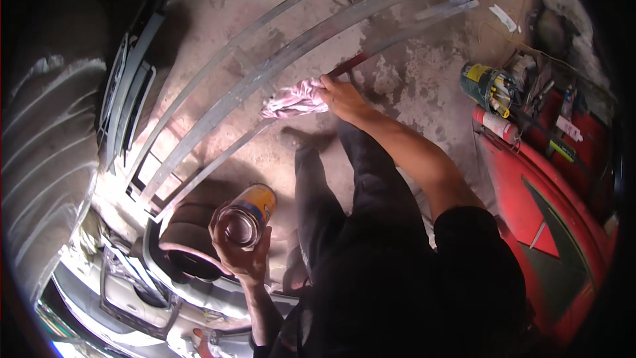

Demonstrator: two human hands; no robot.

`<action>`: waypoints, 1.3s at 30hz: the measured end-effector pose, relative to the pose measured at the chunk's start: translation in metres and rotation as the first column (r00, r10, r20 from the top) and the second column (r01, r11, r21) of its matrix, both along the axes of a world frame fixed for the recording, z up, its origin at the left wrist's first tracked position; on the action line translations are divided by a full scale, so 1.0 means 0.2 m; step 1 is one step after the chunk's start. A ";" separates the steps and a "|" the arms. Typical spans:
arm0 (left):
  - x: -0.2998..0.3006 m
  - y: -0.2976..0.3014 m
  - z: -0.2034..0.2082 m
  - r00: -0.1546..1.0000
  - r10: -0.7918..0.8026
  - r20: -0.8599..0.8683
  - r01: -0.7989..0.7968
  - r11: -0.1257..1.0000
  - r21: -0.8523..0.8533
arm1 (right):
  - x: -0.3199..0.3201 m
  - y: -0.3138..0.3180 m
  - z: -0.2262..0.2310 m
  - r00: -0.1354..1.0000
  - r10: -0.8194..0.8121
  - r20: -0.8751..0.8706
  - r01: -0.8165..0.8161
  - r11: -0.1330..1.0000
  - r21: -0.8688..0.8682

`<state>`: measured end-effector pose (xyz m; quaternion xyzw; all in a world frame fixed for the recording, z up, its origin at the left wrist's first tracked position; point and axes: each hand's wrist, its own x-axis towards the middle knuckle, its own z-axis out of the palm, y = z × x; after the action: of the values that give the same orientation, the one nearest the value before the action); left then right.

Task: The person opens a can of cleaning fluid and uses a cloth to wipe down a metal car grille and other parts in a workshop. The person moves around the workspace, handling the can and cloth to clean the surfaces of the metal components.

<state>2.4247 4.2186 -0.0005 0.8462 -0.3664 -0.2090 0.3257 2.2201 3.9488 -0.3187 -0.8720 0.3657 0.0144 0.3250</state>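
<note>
My left hand [244, 262] is wrapped round an open can [260, 200] with an orange-yellow and blue outside, its round mouth tilted up toward me. Farther out, my right hand [343, 102] grips a crumpled pink-and-white rag [295, 99]. The rag lies against the nearest bar of a long, curved grey metal frame [270, 65]. Just beyond my right hand a stretch of that bar is dark red [350, 64]. Whether my fingers press the rag onto the bar or only hold it there, I cannot tell.
A brownish cylinder [192, 229] stands beside the can. Car body parts [136, 301] fill the lower left, below rippled plastic sheeting [50, 152]. On the right are a red panel [513, 192], a dark green bucket of tools [474, 78] and a red-and-white canister [497, 126].
</note>
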 end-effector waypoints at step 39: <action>-0.28 -0.84 0.23 0.199 -0.956 -0.214 0.866 0.273 -0.418 | -1.24 2.29 0.65 -0.036 -0.994 -0.102 0.893 0.014 -0.451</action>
<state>2.3694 4.0497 0.0449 0.3525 -0.7339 -0.5012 0.2930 1.9725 4.4062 -0.1891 -0.3806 0.9196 -0.0844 0.0484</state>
